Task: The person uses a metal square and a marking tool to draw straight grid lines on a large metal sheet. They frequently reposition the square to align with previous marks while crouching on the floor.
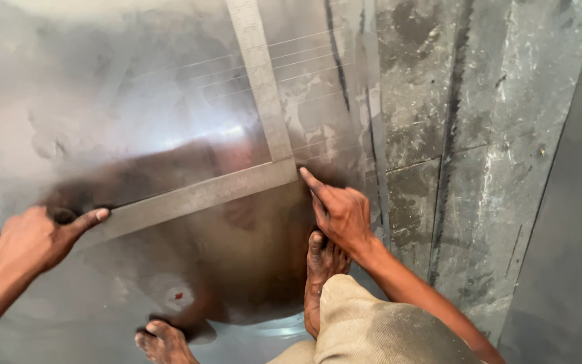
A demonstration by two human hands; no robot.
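A large steel L-shaped square (264,108) lies flat on a shiny metal sheet (136,87). One arm runs up towards the top edge of the view; the other runs left and down. My left hand (35,236) presses the low left end of the square, thumb laid along its edge. My right hand (338,209) rests at the square's outer corner, index finger stretched out and touching the sheet there, other fingers curled. Whether it holds a small tool I cannot tell. Several thin scribed lines cross the sheet near the upright arm.
My two bare feet (321,269) stand on the sheet below the square, the knees of pale trousers (372,323) in front. The sheet's right edge (372,135) meets a stained concrete floor (479,135). A grey surface fills the far right.
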